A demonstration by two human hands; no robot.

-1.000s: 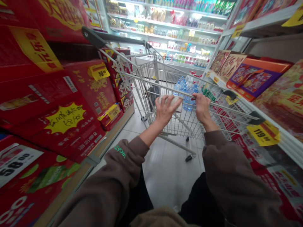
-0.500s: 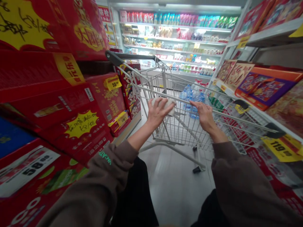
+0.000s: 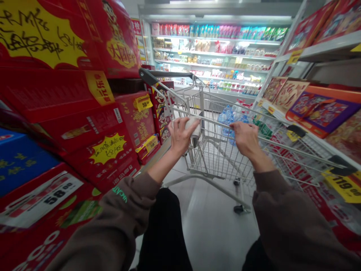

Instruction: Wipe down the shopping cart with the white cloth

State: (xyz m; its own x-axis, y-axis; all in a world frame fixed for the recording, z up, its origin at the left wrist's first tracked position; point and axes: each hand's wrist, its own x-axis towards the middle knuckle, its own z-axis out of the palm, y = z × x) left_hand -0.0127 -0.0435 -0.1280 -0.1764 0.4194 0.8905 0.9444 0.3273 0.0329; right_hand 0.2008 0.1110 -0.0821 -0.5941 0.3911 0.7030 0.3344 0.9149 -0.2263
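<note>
A wire shopping cart (image 3: 225,158) stands sideways before me, its dark handle (image 3: 166,74) at the far left end. My left hand (image 3: 180,135) is closed over a pale cloth (image 3: 193,127), pressing it on the cart's near top rail toward the handle end. Farther right along the same rail, my right hand (image 3: 245,137) is closed with its fingers around the bar. Through the mesh I see no goods lying in the basket.
Stacked red gift boxes (image 3: 81,128) with price signs rise close on the left. Shelves with boxed snacks (image 3: 321,105) line the right. Bottled water packs (image 3: 228,116) stand behind the cart, and a lit refrigerated display (image 3: 214,49) fills the back. Grey floor (image 3: 211,226) lies below.
My left hand has slid the cloth left along the rail, toward the handle end. The right hand keeps its hold on the rail. The whole view has shifted slightly.
</note>
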